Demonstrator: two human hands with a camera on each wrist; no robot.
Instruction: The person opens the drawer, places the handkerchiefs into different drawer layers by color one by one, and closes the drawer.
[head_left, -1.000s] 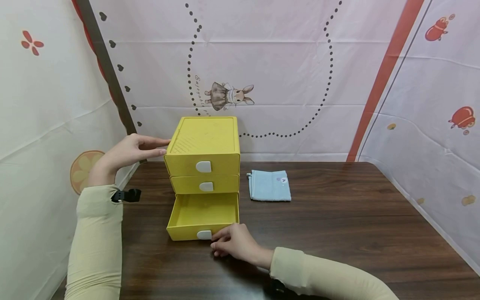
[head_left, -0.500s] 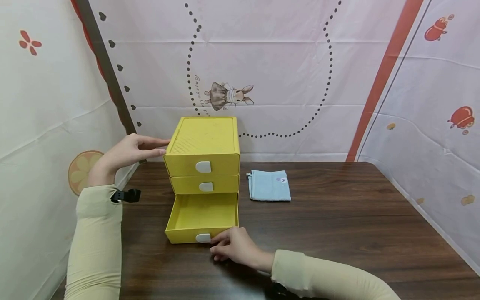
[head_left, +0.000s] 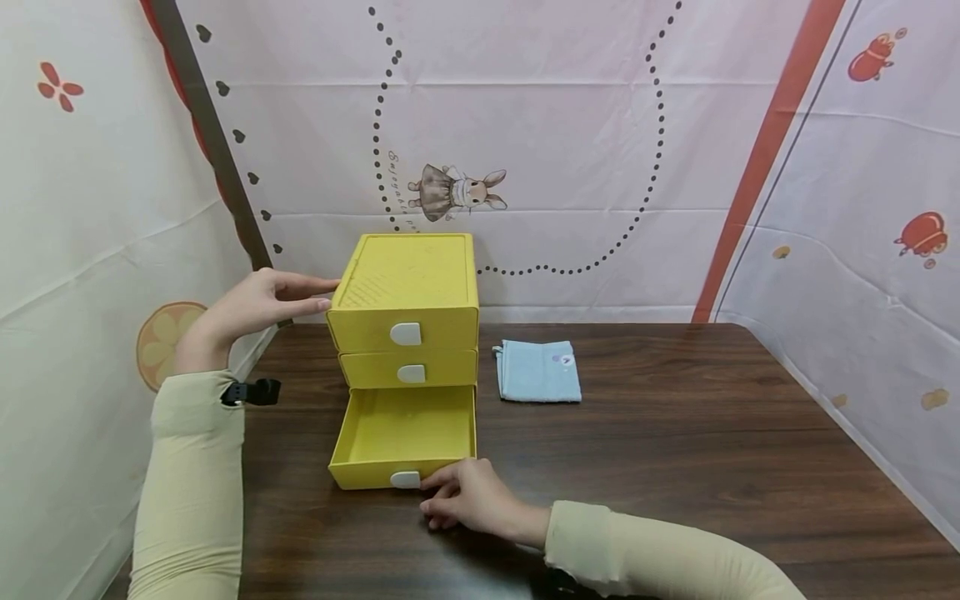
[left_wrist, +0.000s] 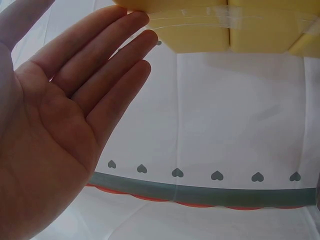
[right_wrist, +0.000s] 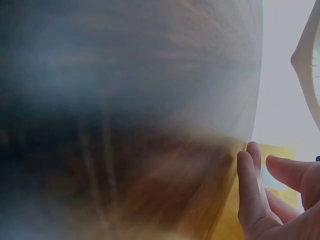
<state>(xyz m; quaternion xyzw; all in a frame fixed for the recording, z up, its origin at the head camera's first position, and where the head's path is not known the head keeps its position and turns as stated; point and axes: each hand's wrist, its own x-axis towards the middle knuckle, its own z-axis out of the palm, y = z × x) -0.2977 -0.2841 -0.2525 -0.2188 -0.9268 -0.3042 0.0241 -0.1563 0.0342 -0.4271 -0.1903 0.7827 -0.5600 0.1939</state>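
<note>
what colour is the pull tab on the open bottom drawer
The pull tab is white, clearest in the head view.

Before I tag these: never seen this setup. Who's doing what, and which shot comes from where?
No robot here: left grip and right grip are a person's bare hands. The wide picture is from a head-worn camera, the two close-ups from cameras on each wrist. On the dark table stands a yellow drawer unit with its bottom drawer open; a folded light-blue cloth lies to its right. The left grip, fingers straight, touches the unit's upper left side. The right grip's fingertips meet the white tab on the bottom drawer; whether they pinch it, I can't tell.
</note>
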